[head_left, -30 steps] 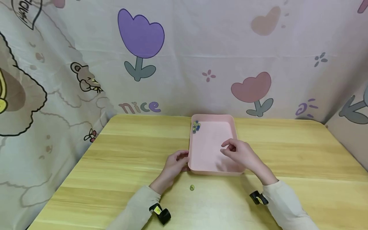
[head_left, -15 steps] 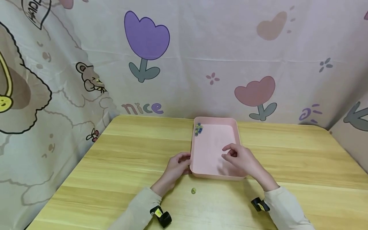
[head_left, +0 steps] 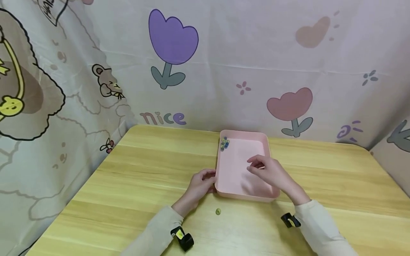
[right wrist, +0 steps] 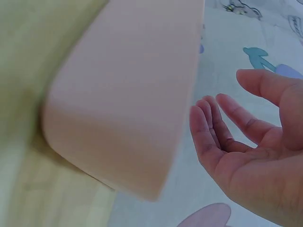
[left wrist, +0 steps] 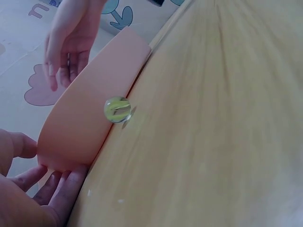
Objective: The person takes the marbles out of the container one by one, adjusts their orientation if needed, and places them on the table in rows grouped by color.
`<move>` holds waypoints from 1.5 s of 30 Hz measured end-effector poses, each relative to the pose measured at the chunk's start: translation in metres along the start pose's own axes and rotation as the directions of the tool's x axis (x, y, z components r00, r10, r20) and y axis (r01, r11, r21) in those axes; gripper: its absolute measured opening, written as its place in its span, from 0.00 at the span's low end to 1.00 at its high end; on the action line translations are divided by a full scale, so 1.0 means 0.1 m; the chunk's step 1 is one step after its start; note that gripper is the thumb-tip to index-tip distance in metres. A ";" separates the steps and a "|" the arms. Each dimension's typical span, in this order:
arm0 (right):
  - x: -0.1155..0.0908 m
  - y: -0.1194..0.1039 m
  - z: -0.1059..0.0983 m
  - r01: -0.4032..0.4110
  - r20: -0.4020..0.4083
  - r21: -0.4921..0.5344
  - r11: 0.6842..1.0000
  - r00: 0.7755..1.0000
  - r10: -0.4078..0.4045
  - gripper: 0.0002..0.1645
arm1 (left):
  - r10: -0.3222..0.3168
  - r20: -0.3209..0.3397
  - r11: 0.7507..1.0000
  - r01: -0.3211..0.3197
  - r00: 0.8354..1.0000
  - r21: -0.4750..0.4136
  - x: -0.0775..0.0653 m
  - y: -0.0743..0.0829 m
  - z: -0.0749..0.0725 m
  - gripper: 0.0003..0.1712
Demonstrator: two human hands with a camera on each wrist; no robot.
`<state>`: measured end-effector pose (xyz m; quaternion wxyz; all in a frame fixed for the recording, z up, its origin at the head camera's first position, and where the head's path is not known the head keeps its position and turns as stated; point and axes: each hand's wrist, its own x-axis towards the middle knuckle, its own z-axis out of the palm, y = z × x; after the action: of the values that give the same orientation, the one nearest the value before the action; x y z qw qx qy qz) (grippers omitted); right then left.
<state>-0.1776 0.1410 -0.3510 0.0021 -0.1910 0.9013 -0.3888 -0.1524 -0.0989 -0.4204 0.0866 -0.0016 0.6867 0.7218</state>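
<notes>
Pink tray: the tray [head_left: 234, 167] lies flat on the table [head_left: 153, 170], base down and hollow side up; its long axis runs away from the person, one short wall nearest them, the other close to the backdrop [head_left: 224, 42].
Marble cluster: several small marbles [head_left: 225, 143], yellow-green and blue, bunch against the left wall in the tray's far left corner; they are too small and crowded to count fairly.
Lone marble: a clear marble [head_left: 218, 211] with a yellow-green swirl sits on the table in front of the tray's near wall, near it but outside; being round, it has no long axis.
Left hand: the left hand [head_left: 199, 185] rests its fingertips on the outside of the tray at the near left corner; its grip is loose, fingers parted and gently bent.
Right hand: the right hand [head_left: 267, 170] is over the tray's right half, thumb and forefinger bent towards each other with a gap between; its grip holds nothing.
In the way: the right hand and wrist cover part of the tray's right wall and floor; the lone marble lies between the forearms.
Wrists: a black device [head_left: 182, 238] sits at the left sleeve, another at the right.
Since one second ago: the head view has shifted, with the backdrop's drawings farther right; the cluster and lone marble keep their places relative to the tray.
</notes>
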 end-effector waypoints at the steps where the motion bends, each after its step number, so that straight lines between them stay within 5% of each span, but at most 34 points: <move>1: 0.04 -0.01 -0.01 0.008 0.004 -0.005 1.000 1.000 -0.008 0.13 | -0.001 -0.001 1.000 0.001 1.000 -0.002 0.00 0.00 0.00 0.19; 14: 0.67 -0.06 -0.09 0.103 -0.008 -0.125 0.987 0.994 -0.104 0.10 | -0.014 -0.007 1.000 0.014 1.000 0.015 0.01 0.01 0.00 0.20; 23: 0.98 -0.02 0.05 -0.083 0.033 -0.077 0.994 0.996 0.086 0.16 | -0.013 -0.009 1.000 0.013 1.000 0.010 0.03 -0.01 0.00 0.20; 45: 1.31 0.13 0.60 -0.227 -0.102 0.040 0.973 0.968 0.230 0.08 | 0.005 -0.004 1.000 -0.005 1.000 0.020 -0.01 0.01 0.00 0.21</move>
<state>-0.2948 0.0619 -0.3831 0.0015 -0.0649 0.9106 -0.4082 -0.1512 -0.0995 -0.4194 0.0836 -0.0007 0.6939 0.7152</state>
